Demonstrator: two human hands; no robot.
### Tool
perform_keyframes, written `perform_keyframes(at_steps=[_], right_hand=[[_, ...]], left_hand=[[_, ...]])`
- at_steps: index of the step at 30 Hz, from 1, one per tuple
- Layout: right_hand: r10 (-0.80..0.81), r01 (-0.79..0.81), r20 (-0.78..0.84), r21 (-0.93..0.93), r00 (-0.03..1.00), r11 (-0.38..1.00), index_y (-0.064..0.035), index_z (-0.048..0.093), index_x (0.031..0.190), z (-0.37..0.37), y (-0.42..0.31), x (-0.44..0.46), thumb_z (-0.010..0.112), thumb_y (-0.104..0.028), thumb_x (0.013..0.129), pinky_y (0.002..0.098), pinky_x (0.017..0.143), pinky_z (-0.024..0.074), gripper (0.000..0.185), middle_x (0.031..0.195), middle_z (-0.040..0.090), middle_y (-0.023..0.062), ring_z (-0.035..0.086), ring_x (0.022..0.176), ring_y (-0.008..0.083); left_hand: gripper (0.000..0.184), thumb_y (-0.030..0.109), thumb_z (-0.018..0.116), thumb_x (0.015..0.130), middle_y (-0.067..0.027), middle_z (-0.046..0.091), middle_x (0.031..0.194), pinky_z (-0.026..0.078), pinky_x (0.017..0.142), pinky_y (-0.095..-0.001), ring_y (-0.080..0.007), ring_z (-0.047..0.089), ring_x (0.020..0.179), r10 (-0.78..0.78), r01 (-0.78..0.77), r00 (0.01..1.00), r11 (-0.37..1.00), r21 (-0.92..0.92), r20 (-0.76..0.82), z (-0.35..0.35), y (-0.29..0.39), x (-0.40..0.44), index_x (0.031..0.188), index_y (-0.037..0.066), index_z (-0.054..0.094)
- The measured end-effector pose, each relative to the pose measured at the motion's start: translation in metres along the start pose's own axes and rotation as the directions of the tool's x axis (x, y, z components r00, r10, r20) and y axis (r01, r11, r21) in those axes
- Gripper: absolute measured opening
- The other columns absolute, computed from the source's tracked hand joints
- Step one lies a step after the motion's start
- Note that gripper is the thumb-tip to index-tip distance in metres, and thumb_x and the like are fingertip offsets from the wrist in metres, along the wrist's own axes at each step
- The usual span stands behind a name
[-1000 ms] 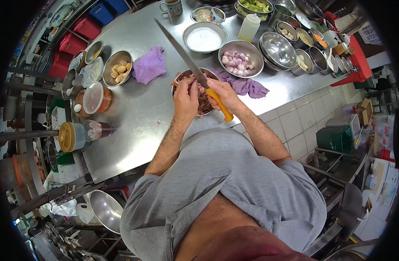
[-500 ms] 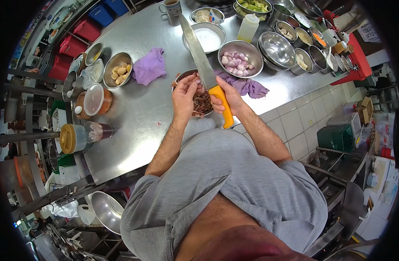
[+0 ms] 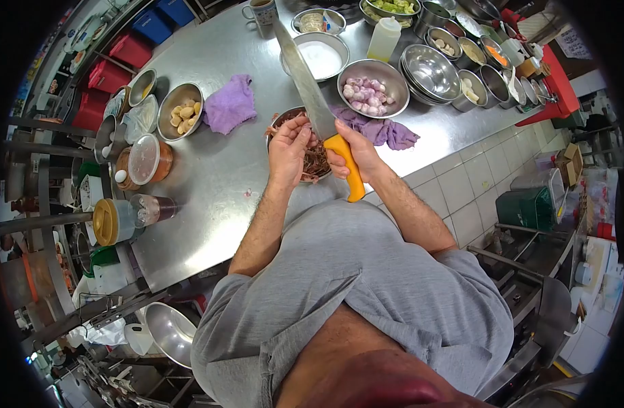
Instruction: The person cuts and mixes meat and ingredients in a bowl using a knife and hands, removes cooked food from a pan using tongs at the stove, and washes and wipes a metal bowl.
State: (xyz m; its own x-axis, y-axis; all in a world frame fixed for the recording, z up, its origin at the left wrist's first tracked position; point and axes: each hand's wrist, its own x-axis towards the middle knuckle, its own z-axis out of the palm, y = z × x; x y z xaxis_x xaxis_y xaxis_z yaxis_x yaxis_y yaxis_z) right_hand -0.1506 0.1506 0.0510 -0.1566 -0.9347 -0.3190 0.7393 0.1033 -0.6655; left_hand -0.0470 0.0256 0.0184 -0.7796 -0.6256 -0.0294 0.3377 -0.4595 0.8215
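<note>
My right hand (image 3: pixel 353 153) is wrapped around the orange-yellow handle of a large knife (image 3: pixel 304 80), whose blade points up and away to the left. Beside the heel of the blade, my left hand (image 3: pixel 289 151) is closed in a pinch, and what its fingers hold is too small to name. Both hands are over a metal bowl of brownish-red shreds, perhaps peelings (image 3: pixel 317 163), which they partly hide. Just beyond them sits a metal bowl (image 3: pixel 402 81) with peeled purple-white shallots or small onions (image 3: pixel 366 96). A purple cloth (image 3: pixel 398 137) lies partly under that bowl.
A bowl of pale yellow pieces (image 3: pixel 184 117) and another purple cloth (image 3: pixel 229 105) are on the left. A white-filled bowl (image 3: pixel 322 58), squeeze bottle (image 3: pixel 384 39) and mug (image 3: pixel 263 11) stand farther back. Stacked bowls (image 3: pixel 431 71) and several ingredient containers line the right side.
The view has shifted slightly. My hands and the knife keep nearly the same pose over the bowl of shreds.
</note>
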Motion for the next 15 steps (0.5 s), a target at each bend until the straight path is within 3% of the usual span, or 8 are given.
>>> perform_keyframes(at_steps=[4,10,15], right_hand=[[-0.026,0.026,-0.028,0.022,0.999,0.999,-0.0090,0.046,0.072,0.003,0.000,0.002,0.039,-0.051,0.092,0.0254,0.036,0.0333,0.047,0.049,0.038,0.0018,0.038,0.036,0.0123],[-0.208,0.155,-0.161,-0.291,0.965,0.944,-0.0077,0.045,0.073,-0.005,-0.003,0.004,0.041,-0.050,0.091,0.0251,0.036,0.0333,0.046,0.050,0.042,0.0033,0.040,0.037,0.0119],[-0.189,0.067,-0.195,-0.502,0.962,0.862,-0.0047,0.048,0.090,-0.005,0.002,0.000,0.044,-0.047,0.091,0.0241,0.035,0.0326,0.043,0.053,0.044,0.0039,0.041,0.039,0.0101]], left_hand=[[0.022,0.002,0.054,0.089,-0.0061,0.058,0.095,0.048,0.072,-0.0258,-0.0120,0.056,0.081,-0.011,0.011,1.000,1.000,-0.027,-0.015,-0.003,-0.006,0.000,0.110,-0.002,0.052],[0.025,0.002,0.055,0.088,-0.0062,0.060,0.096,0.047,0.074,-0.0254,-0.0125,0.057,0.082,0.000,0.003,0.995,1.000,0.029,-0.098,-0.002,-0.001,-0.007,0.112,-0.001,0.052],[0.026,0.003,0.058,0.086,-0.0067,0.061,0.095,0.047,0.074,-0.0250,-0.0125,0.058,0.083,0.000,0.004,0.997,0.999,0.053,-0.079,-0.006,0.002,-0.009,0.111,0.000,0.053]])
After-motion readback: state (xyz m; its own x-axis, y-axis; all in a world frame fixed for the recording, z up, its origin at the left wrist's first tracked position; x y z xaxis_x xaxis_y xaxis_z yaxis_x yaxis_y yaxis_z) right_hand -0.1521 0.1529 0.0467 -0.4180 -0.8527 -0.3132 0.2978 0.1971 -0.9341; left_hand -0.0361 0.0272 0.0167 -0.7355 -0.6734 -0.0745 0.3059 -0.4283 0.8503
